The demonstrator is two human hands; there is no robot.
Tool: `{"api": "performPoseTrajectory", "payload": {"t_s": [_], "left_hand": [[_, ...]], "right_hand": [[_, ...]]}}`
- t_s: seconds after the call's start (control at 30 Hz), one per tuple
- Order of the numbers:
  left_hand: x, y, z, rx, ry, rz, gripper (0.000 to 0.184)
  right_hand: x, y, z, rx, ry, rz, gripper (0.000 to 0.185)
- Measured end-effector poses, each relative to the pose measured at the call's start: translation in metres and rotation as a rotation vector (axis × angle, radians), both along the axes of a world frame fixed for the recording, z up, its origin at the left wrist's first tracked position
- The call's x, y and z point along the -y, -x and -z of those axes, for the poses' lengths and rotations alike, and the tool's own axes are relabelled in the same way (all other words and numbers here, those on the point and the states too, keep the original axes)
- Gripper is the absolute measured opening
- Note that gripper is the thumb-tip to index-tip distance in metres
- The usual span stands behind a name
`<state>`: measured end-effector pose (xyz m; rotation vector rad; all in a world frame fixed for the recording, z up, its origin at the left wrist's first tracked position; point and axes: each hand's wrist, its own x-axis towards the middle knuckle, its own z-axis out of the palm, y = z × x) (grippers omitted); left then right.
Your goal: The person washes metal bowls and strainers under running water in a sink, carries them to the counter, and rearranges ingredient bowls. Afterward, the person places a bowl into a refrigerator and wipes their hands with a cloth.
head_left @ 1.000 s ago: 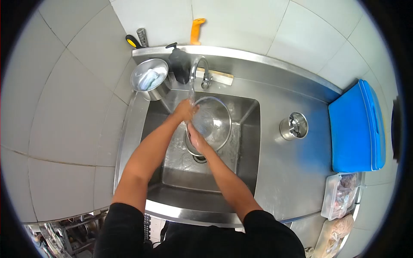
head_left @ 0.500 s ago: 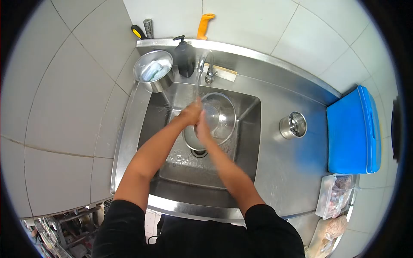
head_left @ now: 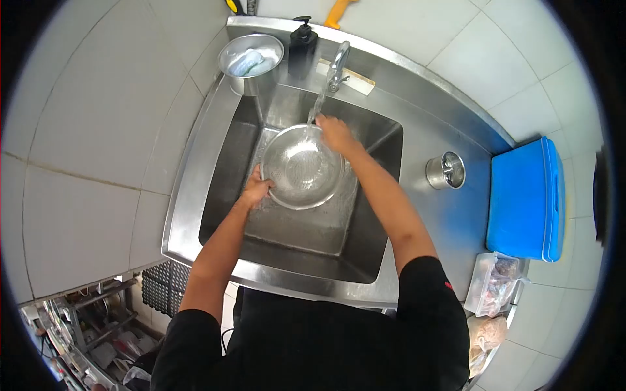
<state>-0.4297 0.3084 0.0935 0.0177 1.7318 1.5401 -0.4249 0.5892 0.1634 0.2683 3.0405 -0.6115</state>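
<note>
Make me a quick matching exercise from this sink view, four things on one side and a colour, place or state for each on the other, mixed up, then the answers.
Things:
1. Bowl
2. Pump bottle
3. Cooler box
4. Faucet

Descriptions:
A. Blue
B. Pouring water
C. Black
D. Between the left hand and right hand

Pairs: 1-D, 2-C, 3-A, 4-B
</note>
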Motion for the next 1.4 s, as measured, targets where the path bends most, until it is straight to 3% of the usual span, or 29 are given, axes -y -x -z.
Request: {"api": "performPoseTrajectory", "payload": {"t_s": [0.07,0.13,0.2,0.23,0.27,0.3,0.37,0.4,0.43,0.47,0.5,0.53,0.6,0.77,0.93,1.0,1.07,1.1,1.17,1.33,1.4], "left_hand": [[0.002,-0.007,0.011,0.044,-0.033,-0.045,0.044],[0.004,-0.008,0.02,0.314,-0.171,-0.19,0.046],[0.011,-0.005,0.012,0.392,-0.226,-0.205,0.053],[0.015,-0.006,0.009,0.477,-0.273,-0.208,0.06],[0.016,-0.005,0.008,0.48,-0.28,-0.211,0.06],[0.018,-0.004,0.007,0.424,-0.14,-0.194,0.066],[0.015,-0.002,0.001,0.371,-0.006,-0.17,0.073],[0.013,-0.001,-0.002,0.314,0.071,-0.219,0.069],[0.012,-0.004,-0.006,0.256,0.151,-0.266,0.066],[0.015,-0.005,-0.003,0.255,0.151,-0.261,0.066],[0.021,-0.004,0.001,0.272,0.032,-0.277,0.057],[0.023,-0.003,0.004,0.285,-0.089,-0.294,0.049],[0.029,-0.001,-0.001,0.259,-0.026,-0.373,0.039],[0.06,0.006,0.017,0.105,0.081,-0.289,0.041],[0.075,0.004,-0.007,-0.164,0.33,-0.176,0.034],[0.084,-0.001,-0.008,-0.226,0.384,-0.168,0.034],[0.094,0.003,0.001,-0.443,0.489,-0.083,0.034],[0.086,-0.014,-0.042,-0.348,0.414,-0.115,0.034],[0.1,-0.004,-0.006,-0.363,0.433,-0.089,0.034],[0.107,-0.012,-0.006,-0.333,0.486,-0.046,0.039],[0.108,-0.015,-0.01,-0.399,0.496,-0.048,0.038]], "right_hand": [[0.005,0.029,-0.005,0.063,-0.142,-0.241,0.023],[0.03,0.034,-0.04,0.129,0.002,-0.122,0.021],[0.037,0.039,-0.048,0.196,0.143,-0.001,0.019],[0.036,0.037,-0.042,-0.037,0.152,-0.081,0.02],[0.031,0.036,-0.032,-0.27,0.159,-0.159,0.02],[0.024,0.04,-0.02,-0.264,0.154,-0.161,0.02],[0.007,0.051,-0.002,-0.165,0.442,0.057,0.02],[0.016,0.042,-0.021,-0.161,0.438,0.06,0.02],[0.025,0.032,-0.041,-0.176,0.458,0.226,0.02],[0.036,0.021,-0.06,-0.195,0.477,0.393,0.02],[0.041,0.013,-0.064,-0.412,0.59,0.312,0.02],[0.039,0.011,-0.062,-0.418,0.589,0.311,0.02],[0.034,0.013,-0.064,-0.933,0.055,-0.074,0.027],[0.044,-0.002,-0.077,-0.907,-0.229,-0.012,0.007],[0.039,0.022,-0.093,-1.042,-0.22,-0.064,0.007],[0.035,0.029,-0.097,-0.878,-0.209,-0.124,0.008],[0.032,0.036,-0.102,-0.875,-0.212,-0.143,0.009],[0.029,0.038,-0.102,-0.856,-0.201,-0.16,0.009],[0.021,0.044,-0.094,-0.867,-0.072,-0.2,0.012],[0.02,0.012,-0.094,-0.8,-0.066,-0.23,0.015],[0.02,0.001,-0.093,-1.02,-0.143,-0.269,0.017]]}}
